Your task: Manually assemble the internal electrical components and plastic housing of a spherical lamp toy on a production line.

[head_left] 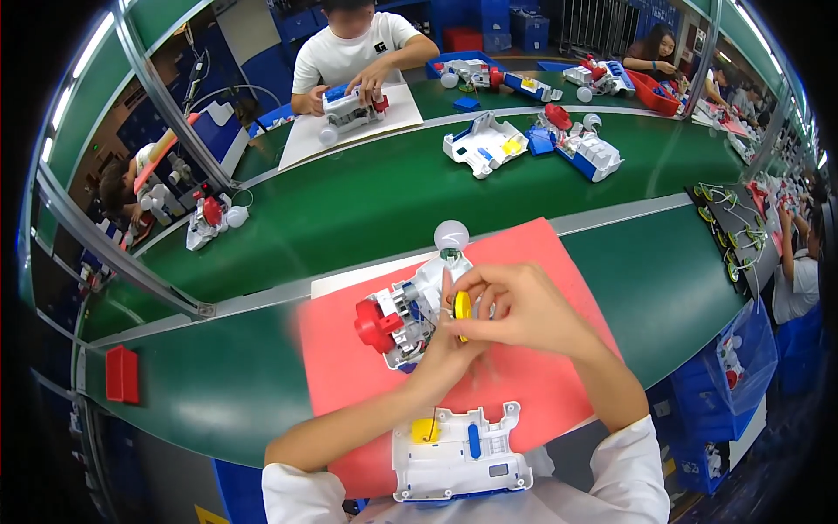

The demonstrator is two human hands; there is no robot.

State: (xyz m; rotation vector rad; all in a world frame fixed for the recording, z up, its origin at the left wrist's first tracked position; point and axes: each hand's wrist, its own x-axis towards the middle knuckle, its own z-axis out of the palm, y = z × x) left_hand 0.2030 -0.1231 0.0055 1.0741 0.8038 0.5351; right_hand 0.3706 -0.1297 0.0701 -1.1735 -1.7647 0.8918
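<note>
**Yellow disc (462,306) pinched beside white assembly (426,281)**

The right hand (532,306) grips the disc between thumb and fingers. The left hand (450,346) is just beneath, partly hidden; I cannot tell its hold. The assembly lies toward nine o'clock from the disc, over a red sheet (550,375). At six o'clock is a white shell (463,472); near nine, a red tray (122,375).

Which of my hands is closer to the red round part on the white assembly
Your left. The left hand is to the right of the red round part, not touching it. The right hand, at the yellow disc, is farther right.
</note>
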